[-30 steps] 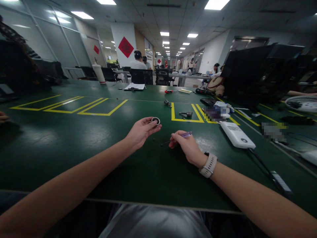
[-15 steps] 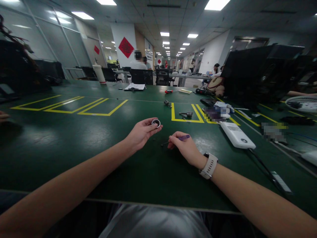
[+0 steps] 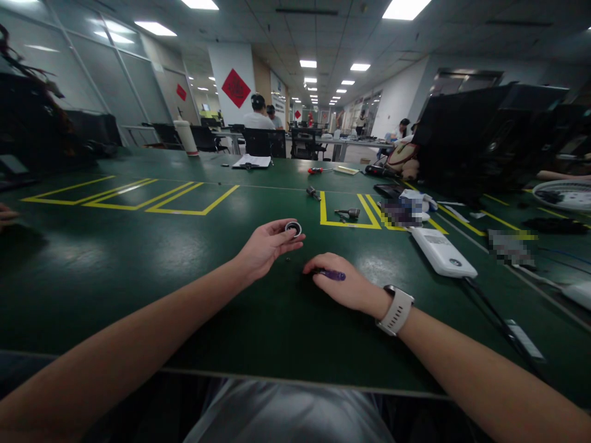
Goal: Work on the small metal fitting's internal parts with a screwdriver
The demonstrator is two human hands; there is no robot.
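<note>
Between the thumb and fingers of my left hand is a small round ring-shaped part, pale at the rim and dark inside. My right hand, with a watch on the wrist, is closed around a purple-handled screwdriver low over the green table. The screwdriver's tip is hidden by the fingers. A tiny dark piece lies on the table between the two hands. Beyond my right hand, a dark metal part lies inside a yellow taped outline.
Another dark metal part and a red screwdriver lie farther back. At the right are a white power adapter with a black cable and a cloth. Papers and a white bottle stand far left. Another person's hand shows at the left edge.
My right hand has lowered and turned, and the screwdriver now lies flatter with its shaft tucked behind the fingers. My left hand has barely moved, still with the ring-shaped part.
</note>
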